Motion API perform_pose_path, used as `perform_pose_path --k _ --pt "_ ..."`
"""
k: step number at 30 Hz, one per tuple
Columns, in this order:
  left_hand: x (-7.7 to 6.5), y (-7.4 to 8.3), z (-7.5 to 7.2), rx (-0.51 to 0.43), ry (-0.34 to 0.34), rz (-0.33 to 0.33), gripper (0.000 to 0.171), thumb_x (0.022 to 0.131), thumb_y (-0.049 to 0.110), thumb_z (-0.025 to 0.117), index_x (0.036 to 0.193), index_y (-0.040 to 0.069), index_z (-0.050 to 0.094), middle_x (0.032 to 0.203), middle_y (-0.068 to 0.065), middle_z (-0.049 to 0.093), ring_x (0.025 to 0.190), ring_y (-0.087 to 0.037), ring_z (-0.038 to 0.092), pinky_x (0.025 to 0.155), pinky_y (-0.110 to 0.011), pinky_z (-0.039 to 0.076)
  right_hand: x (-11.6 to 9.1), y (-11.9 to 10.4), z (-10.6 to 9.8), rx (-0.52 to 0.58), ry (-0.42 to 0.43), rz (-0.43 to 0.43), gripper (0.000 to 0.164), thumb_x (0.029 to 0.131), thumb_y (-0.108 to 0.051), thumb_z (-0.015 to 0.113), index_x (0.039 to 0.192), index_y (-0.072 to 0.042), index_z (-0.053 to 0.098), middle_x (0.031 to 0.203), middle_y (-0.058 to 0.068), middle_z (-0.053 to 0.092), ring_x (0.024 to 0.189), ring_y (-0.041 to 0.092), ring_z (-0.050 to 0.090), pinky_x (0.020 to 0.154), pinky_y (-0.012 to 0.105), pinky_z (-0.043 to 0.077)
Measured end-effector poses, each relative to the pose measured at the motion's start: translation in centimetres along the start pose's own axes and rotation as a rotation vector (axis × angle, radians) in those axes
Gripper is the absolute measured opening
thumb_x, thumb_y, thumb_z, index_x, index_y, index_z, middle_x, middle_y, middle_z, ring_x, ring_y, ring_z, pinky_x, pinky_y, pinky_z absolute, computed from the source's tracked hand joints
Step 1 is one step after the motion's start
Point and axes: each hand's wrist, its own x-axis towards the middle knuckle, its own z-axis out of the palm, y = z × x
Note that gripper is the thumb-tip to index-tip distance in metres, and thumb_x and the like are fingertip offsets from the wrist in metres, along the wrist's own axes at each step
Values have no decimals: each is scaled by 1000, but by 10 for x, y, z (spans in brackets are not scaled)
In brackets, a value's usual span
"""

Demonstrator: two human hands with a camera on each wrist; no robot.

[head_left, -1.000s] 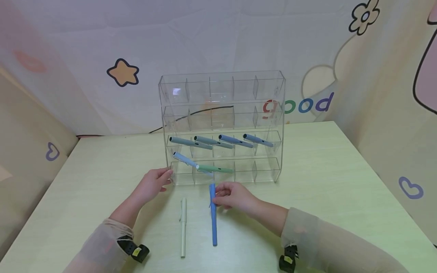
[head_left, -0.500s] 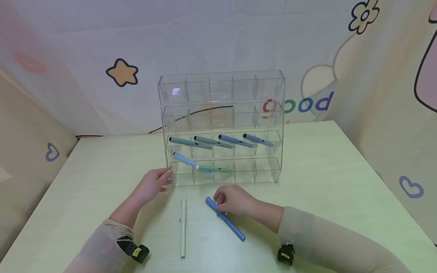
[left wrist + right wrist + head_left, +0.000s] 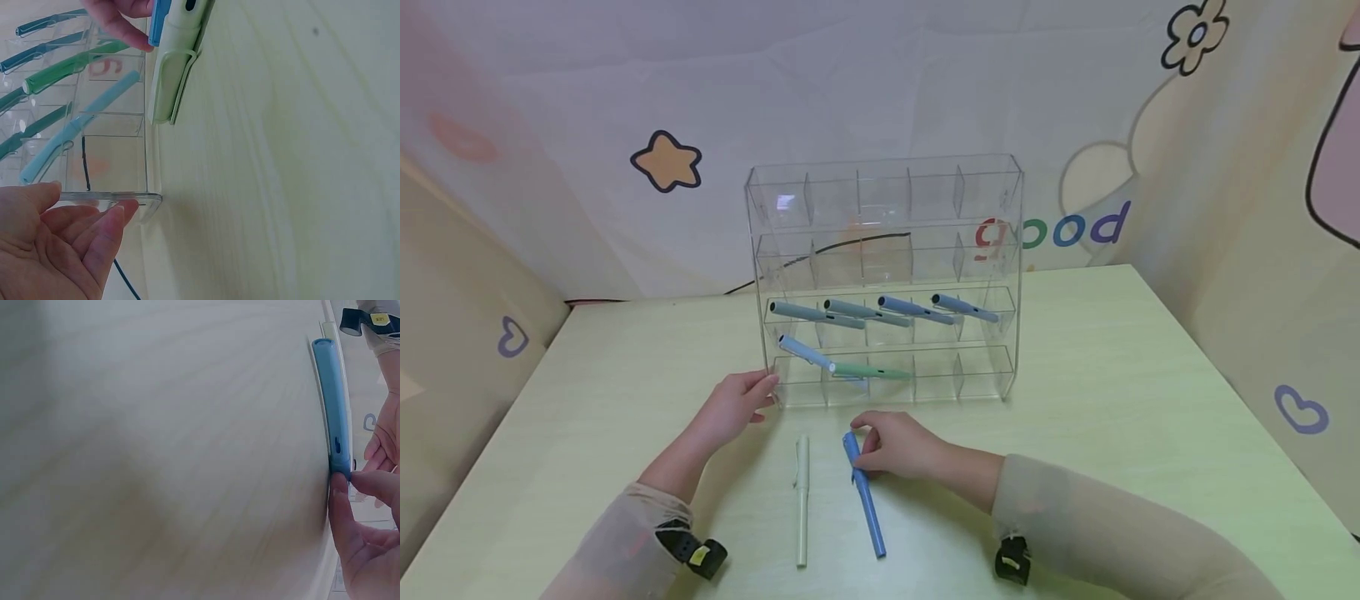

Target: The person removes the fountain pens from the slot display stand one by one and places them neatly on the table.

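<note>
A clear acrylic pen rack [image 3: 886,200] stands on the table in tiers of small compartments. My left hand [image 3: 735,407] grips the lower part of its left side panel, thumb and fingertips on either face in the left wrist view. Between thumb and fingers of my right hand [image 3: 901,446] is a blue pen [image 3: 869,512], pinched near its clip end; it lies low over the tabletop, and I cannot tell if it touches. Left of it lies a pale green pen [image 3: 802,500], clip end toward the rack.
Four-tier details aside, several blue and teal pens [image 3: 816,313] lean in the rack's third tier. A light blue pen [image 3: 803,349] and a green pen [image 3: 871,372] rest in the bottom tier. A dark cable [image 3: 741,287] runs behind. Printed cloth walls surround the table [image 3: 1075,358].
The blue pen's lower end has swung right, then back left, and the pen now sits a little nearer the pale green pen. My right hand has shifted left; my left hand stays put.
</note>
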Motion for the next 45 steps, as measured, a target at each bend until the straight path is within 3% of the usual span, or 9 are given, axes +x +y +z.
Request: perform_pose_path --k 24,32,45 --pt "2 -3 1 -2 -1 -3 47 101 22 39 135 -11 39 131 -29 47 115 -39 52 83 -42 52 16 -21 18 123 -11 36 41 79 -9 74 114 3 56 62 -1 64 56 11 63 52 18 41" --pt "1 -4 1 -2 -2 14 48 101 23 39 135 -11 39 131 -30 46 114 -40 52 82 -42 52 18 -26 23 144 -10 40 44 80 -7 72 120 0 55 61 0 64 56 12 63 53 19 45" --pt "2 -6 1 -13 -3 22 49 101 26 40 134 -11 40 131 -30 46 114 -40 52 82 -41 53 18 -32 26 147 -6 59 39 80 -7 73 114 0 55 63 0 64 56 12 63 55 19 47"
